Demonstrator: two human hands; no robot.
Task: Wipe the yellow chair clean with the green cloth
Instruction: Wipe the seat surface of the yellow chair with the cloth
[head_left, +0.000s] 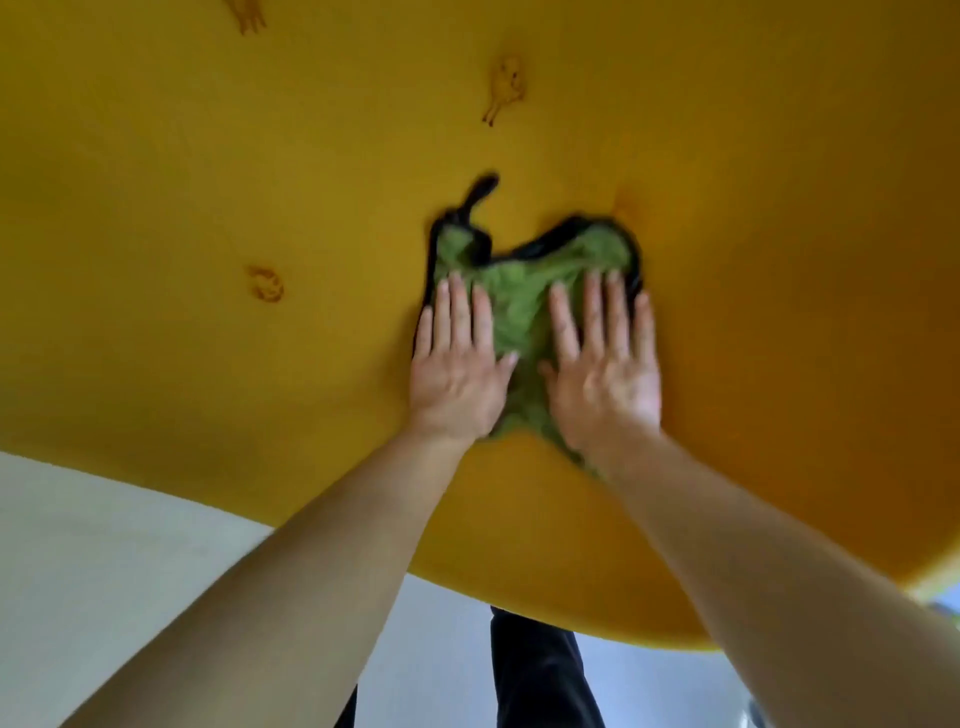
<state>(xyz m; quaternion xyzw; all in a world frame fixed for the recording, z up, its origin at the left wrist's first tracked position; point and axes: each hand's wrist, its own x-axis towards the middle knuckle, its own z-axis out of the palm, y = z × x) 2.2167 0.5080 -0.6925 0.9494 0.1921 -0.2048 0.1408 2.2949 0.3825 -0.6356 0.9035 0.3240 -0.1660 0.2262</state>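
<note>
Yellow chair (260, 182): its smooth surface is filling most of the head view, with the landmark green cloth (514, 306) lying bunched near its middle. The cloth's black edging (540, 244) is running along its far side, one strip curling away beyond the far-left corner. Left hand (457, 364) is pressing flat on the cloth's left part, fingers extended and close together. Right hand (605, 364) is pressing flat on the cloth's right part, fingers extended and slightly spread. Brownish stains (266, 283) are showing left of the cloth, others (506, 88) well beyond it. Dark trouser leg (540, 675) is standing nearer than the cloth, below the chair's edge, on pale floor (104, 545).
</note>
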